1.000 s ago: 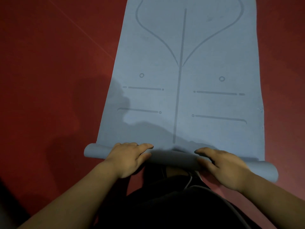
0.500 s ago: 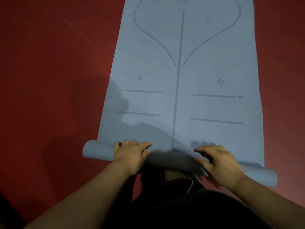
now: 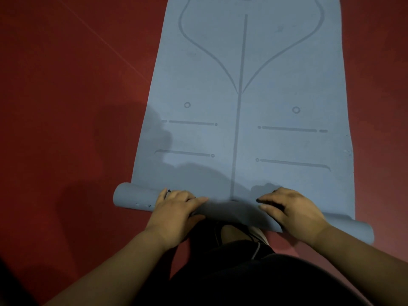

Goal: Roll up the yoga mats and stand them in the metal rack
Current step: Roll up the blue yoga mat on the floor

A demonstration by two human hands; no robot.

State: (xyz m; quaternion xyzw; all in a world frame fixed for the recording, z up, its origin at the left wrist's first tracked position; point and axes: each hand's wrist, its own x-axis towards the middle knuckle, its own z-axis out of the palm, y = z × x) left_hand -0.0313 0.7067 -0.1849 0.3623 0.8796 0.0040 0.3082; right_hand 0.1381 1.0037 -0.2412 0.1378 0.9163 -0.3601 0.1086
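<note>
A blue yoga mat (image 3: 254, 120) with grey alignment lines lies flat on the floor and stretches away from me. Its near end is wound into a short roll (image 3: 234, 212) that lies crosswise in front of my knees. My left hand (image 3: 176, 212) presses on the roll left of centre, fingers curled over its top. My right hand (image 3: 293, 212) grips the roll right of centre in the same way. The roll's left end (image 3: 128, 196) and right end (image 3: 362, 230) stick out past my hands. No metal rack is in view.
Dark red floor (image 3: 66, 107) surrounds the mat on both sides, with a thin pale line running diagonally at the upper left. My dark-clothed legs (image 3: 254, 272) fill the lower middle, right behind the roll.
Both hands have pushed the roll a little farther away from me along the mat, and the roll has grown slightly thicker.
</note>
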